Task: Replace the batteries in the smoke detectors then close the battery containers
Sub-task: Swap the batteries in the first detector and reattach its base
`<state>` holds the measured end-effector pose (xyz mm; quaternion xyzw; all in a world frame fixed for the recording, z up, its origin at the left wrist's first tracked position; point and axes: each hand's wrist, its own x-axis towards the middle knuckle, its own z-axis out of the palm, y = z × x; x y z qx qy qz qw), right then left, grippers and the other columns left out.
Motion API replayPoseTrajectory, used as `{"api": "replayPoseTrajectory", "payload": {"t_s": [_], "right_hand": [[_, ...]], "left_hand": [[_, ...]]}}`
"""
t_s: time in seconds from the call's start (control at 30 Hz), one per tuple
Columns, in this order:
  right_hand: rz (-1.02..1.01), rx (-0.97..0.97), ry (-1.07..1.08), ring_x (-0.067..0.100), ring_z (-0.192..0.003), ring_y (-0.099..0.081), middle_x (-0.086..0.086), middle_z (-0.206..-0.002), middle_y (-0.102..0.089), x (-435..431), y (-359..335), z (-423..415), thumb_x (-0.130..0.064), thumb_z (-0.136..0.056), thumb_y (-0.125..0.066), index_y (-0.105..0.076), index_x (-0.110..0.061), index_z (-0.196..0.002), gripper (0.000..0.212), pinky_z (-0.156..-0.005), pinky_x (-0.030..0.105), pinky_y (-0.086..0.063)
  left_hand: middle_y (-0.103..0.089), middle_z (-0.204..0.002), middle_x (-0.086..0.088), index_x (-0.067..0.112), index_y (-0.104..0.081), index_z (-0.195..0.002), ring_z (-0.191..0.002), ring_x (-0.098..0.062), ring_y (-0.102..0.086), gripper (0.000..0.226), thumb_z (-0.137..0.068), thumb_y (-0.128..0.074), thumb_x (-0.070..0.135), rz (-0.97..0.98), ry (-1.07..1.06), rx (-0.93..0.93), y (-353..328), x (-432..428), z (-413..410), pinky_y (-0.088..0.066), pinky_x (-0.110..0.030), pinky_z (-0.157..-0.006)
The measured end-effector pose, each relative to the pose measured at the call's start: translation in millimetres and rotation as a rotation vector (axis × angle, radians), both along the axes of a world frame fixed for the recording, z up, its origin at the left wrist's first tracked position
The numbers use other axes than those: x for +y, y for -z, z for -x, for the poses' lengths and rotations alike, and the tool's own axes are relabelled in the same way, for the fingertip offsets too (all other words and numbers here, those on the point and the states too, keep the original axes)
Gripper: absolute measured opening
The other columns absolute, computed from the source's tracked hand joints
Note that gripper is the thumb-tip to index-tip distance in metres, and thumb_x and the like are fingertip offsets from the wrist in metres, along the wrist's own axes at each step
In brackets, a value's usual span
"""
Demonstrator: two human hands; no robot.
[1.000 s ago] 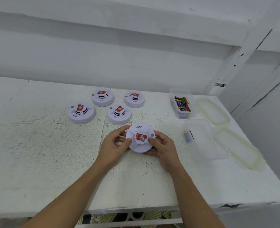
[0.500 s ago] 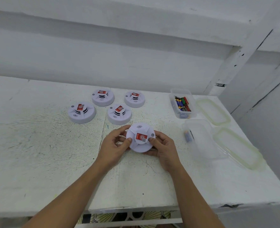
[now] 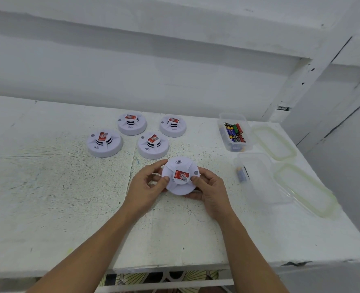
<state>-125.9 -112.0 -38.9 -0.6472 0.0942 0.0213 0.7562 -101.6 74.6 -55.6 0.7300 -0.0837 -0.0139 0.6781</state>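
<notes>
- A round white plastic smoke detector with a red label [image 3: 180,176] is held between both hands over the near middle of a white, paint-scuffed table [image 3: 48,187]. Its labelled face is tilted toward the camera.
- The left hand [image 3: 147,187] is curled around the detector's left edge — thumb on the top face, fingers behind the rim.
- The right hand [image 3: 210,187] grips the right edge likewise, with the thumb laid beside the red label.
- Whether the detector's underside touches the table cannot be told.
- Four more round white smoke detectors are set label-up just beyond the hands: far left [image 3: 104,142], back left [image 3: 132,123], back right [image 3: 172,125] and nearest [image 3: 153,144].
- To the right, a clear plastic box [image 3: 221,132] is filled with mixed coloured batteries [image 3: 235,133].
- A second clear plastic box [image 3: 263,180], nearer the front, has a blue battery [image 3: 241,174] lying by its left wall.
- Two clear lids with pale green seals are laid flat at the far right — one beside each box [image 3: 274,142] [image 3: 303,189].
</notes>
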Motion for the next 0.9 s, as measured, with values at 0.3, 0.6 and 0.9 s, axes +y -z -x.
{"api": "replayPoseTrajectory", "payload": {"t_s": [0.3,0.6,0.9], "right_hand": [[0.000,0.005,0.004,0.029,-0.093,-0.070,0.009,-0.104,-0.073,0.6,-0.6,0.1,-0.007,-0.091,-0.058,-0.065,-0.012,-0.115,0.026,-0.077,0.047,-0.058],[-0.001,0.002,0.014,0.028,-0.093,-0.070,0.009,-0.103,-0.073,1.6,-1.8,0.7,-0.005,-0.091,-0.056,-0.066,-0.011,-0.113,0.025,-0.073,0.041,-0.059],[0.035,-0.026,0.035,0.027,-0.094,-0.070,0.009,-0.103,-0.073,5.1,-0.8,2.5,-0.006,-0.093,-0.055,-0.066,-0.011,-0.114,0.024,-0.074,0.043,-0.059]], "left_hand": [[-0.063,-0.103,-0.001,0.031,-0.062,-0.121,-0.080,-0.011,-0.058,0.042,-0.079,-0.065,0.028,-0.010,0.002,-0.003,-0.4,0.1,-0.6,-0.056,-0.031,-0.076],[-0.063,-0.100,-0.002,0.030,-0.062,-0.121,-0.076,-0.009,-0.058,0.040,-0.081,-0.066,0.022,-0.012,0.000,-0.012,-1.2,-0.2,0.2,-0.054,-0.028,-0.074],[-0.063,-0.103,-0.001,0.030,-0.061,-0.122,-0.079,-0.010,-0.059,0.039,-0.087,-0.066,0.014,-0.019,0.003,-0.010,-0.9,-0.5,0.5,-0.054,-0.030,-0.075]]}}
